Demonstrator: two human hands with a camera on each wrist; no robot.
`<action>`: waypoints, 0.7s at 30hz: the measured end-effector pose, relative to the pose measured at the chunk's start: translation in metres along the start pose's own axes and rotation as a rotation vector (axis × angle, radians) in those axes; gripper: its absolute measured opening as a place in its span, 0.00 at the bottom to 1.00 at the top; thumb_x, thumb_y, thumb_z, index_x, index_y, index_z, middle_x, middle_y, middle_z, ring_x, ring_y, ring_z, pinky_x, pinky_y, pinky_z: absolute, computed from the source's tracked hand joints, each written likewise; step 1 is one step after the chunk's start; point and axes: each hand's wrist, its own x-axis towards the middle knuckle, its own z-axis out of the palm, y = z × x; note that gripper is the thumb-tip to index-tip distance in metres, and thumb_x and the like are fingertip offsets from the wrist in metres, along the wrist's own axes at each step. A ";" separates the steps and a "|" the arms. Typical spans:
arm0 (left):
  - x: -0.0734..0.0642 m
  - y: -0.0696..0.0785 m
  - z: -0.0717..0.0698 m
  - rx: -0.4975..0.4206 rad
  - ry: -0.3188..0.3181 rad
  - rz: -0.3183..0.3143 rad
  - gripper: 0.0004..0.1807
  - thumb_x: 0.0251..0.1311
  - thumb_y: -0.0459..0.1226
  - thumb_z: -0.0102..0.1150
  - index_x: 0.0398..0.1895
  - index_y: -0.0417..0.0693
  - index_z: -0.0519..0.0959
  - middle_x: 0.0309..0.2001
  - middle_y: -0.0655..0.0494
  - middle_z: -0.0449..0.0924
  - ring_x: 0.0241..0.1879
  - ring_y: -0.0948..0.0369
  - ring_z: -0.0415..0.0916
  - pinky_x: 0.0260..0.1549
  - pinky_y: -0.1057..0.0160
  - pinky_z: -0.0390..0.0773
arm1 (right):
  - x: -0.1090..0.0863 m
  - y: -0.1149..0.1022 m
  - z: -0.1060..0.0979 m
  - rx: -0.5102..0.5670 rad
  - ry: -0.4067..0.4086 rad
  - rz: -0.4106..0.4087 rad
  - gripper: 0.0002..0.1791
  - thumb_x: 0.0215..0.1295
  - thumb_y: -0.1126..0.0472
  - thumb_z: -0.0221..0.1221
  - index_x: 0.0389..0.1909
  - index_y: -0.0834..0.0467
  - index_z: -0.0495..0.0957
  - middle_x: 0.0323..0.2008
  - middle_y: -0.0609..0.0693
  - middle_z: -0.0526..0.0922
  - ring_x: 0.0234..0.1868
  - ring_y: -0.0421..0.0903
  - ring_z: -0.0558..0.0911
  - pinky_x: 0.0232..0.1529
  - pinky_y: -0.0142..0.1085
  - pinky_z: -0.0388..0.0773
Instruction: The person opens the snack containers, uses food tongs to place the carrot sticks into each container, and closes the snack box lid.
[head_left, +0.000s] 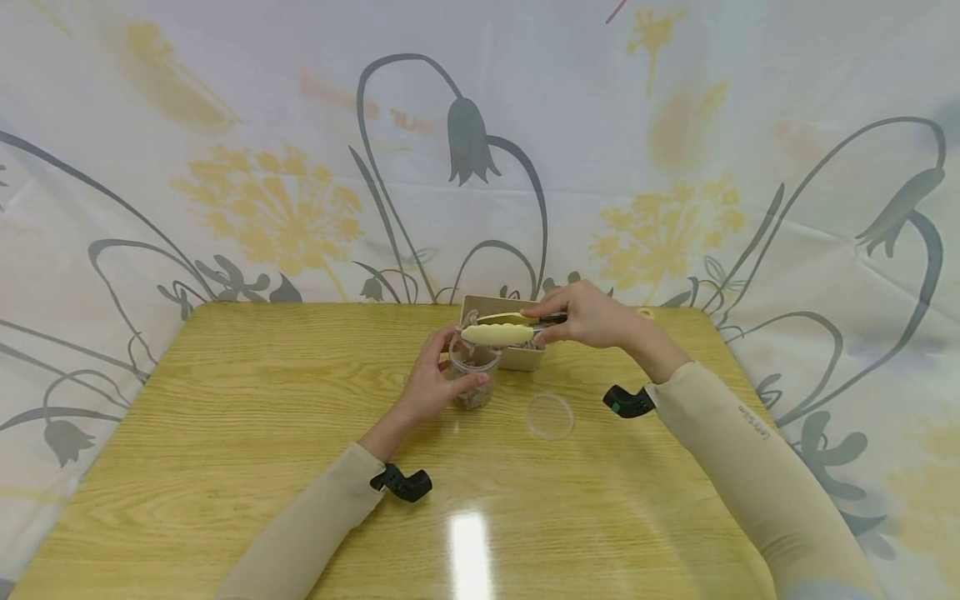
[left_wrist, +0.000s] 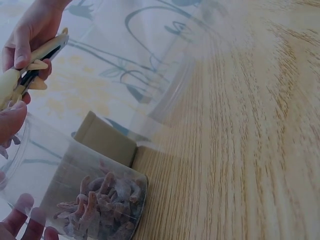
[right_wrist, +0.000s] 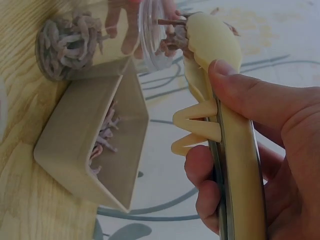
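Note:
My left hand (head_left: 429, 385) grips a clear plastic jar (head_left: 480, 364) around its side, thumb toward me. A clump of greyish-pink dried strips (left_wrist: 102, 202) lies at the jar's bottom. Cream-coloured food tongs (head_left: 498, 334) are held in my right hand (head_left: 592, 317), fingers and thumb wrapped about the handles. Between the scalloped tong heads, more strips (right_wrist: 175, 39) are pinched right at the jar's mouth. Just behind the jar stands a beige rectangular box (head_left: 521, 360), with further strips (right_wrist: 106, 132) inside, seen best in the right wrist view.
A round clear lid (head_left: 550, 418) lies flat on the wooden table (head_left: 300, 467), to the right of the jar and nearer me. A patterned cloth (head_left: 285, 100) with grey and yellow flowers hangs beyond the table's far edge.

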 end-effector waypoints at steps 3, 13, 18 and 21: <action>0.000 0.000 0.000 -0.003 0.001 0.005 0.41 0.57 0.36 0.73 0.72 0.43 0.62 0.64 0.44 0.64 0.63 0.45 0.63 0.61 0.41 0.67 | 0.002 -0.003 0.000 -0.016 -0.018 0.019 0.23 0.60 0.64 0.70 0.57 0.63 0.81 0.50 0.57 0.85 0.44 0.49 0.83 0.42 0.45 0.80; 0.003 -0.005 0.002 0.010 0.006 0.000 0.42 0.56 0.37 0.74 0.72 0.44 0.62 0.65 0.46 0.64 0.61 0.50 0.63 0.62 0.43 0.68 | 0.008 -0.009 0.002 -0.083 -0.103 0.092 0.23 0.63 0.61 0.68 0.59 0.60 0.80 0.55 0.55 0.83 0.49 0.48 0.82 0.40 0.40 0.77; 0.003 -0.005 0.001 0.002 0.005 0.007 0.42 0.56 0.37 0.74 0.72 0.45 0.62 0.64 0.46 0.64 0.61 0.50 0.63 0.61 0.43 0.68 | 0.012 -0.017 0.000 -0.182 -0.146 0.100 0.24 0.63 0.58 0.68 0.60 0.58 0.80 0.54 0.54 0.83 0.47 0.47 0.83 0.40 0.40 0.78; 0.003 -0.005 0.001 0.000 0.011 0.008 0.42 0.56 0.37 0.74 0.72 0.46 0.62 0.64 0.47 0.64 0.60 0.50 0.63 0.61 0.43 0.69 | 0.013 -0.022 -0.002 -0.222 -0.161 0.123 0.25 0.62 0.56 0.69 0.60 0.57 0.80 0.55 0.53 0.83 0.47 0.47 0.83 0.43 0.41 0.80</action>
